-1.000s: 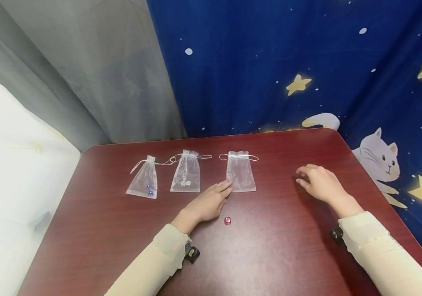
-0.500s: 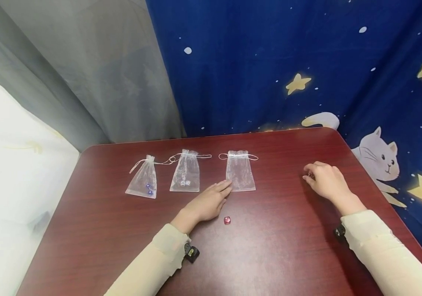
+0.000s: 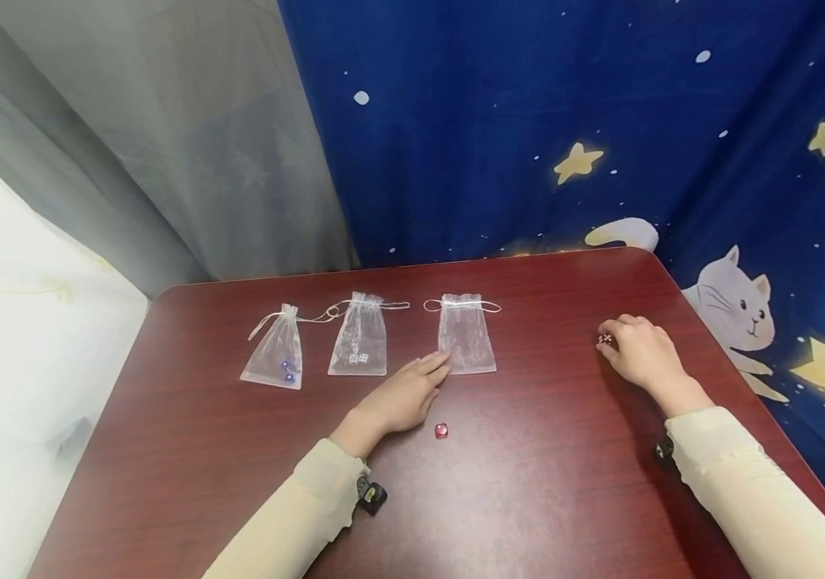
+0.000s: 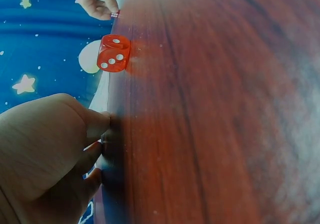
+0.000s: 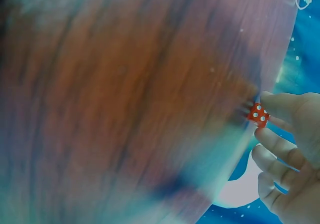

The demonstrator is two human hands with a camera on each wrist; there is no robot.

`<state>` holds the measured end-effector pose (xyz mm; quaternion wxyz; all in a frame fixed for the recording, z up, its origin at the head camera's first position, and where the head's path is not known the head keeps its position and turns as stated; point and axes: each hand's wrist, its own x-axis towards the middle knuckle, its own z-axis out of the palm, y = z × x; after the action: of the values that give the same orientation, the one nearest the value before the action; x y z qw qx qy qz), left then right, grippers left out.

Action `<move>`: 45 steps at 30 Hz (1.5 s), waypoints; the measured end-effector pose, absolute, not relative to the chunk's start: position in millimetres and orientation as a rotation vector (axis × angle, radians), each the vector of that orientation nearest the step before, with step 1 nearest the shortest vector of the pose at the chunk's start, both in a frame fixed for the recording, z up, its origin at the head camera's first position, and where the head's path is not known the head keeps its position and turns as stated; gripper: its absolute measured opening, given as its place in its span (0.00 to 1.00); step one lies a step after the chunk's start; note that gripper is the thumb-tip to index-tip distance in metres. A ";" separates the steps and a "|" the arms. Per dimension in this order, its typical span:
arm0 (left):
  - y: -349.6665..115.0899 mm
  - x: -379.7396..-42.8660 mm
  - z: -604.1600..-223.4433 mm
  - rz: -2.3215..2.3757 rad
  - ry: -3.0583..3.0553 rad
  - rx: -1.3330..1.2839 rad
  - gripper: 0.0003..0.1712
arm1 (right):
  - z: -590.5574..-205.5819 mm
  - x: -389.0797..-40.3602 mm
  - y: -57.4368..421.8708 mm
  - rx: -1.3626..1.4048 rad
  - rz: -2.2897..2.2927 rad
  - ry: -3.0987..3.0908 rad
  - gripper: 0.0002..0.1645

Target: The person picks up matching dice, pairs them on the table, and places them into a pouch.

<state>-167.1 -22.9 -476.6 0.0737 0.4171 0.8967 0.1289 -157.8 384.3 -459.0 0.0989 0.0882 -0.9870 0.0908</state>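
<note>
My left hand (image 3: 400,400) lies on the table with its fingers extended, fingertips at the lower left corner of a sheer white drawstring pouch (image 3: 469,342). Close to that hand sits a translucent red die (image 3: 441,431) with white pips, large in the left wrist view (image 4: 114,53). Over at the right side of the table, my right hand (image 3: 640,354) pinches a second red die (image 5: 258,115) between thumb and index finger. Its other fingers are loosely bent. No contents show in the pouch by the left hand.
Two more sheer pouches lie to the left: one with white dice (image 3: 358,359) inside, the outer one with blue dice (image 3: 288,376). Their white drawstrings spread sideways and meet. The dark red table (image 3: 528,490) ends at curtains behind (image 3: 499,145).
My right hand has shifted slightly right, and a red die now shows between its fingertips. The left hand stays at the pouch corner. The head view has drifted a little.
</note>
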 end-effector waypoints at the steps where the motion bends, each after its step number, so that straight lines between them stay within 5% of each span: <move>1: -23.1 -167.1 -476.4 0.387 2.691 1.252 0.28 | -459.3 -158.1 384.9 0.261 0.270 -2.929 0.15; 45: -23.5 -167.6 -477.2 0.402 2.697 1.266 0.28 | -431.0 -153.5 325.5 0.537 0.337 -2.828 0.11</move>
<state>-167.6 -23.5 -477.2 0.0678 0.4201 0.8950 0.1336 -153.5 325.5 -431.0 0.1212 0.1839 -0.9686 0.1154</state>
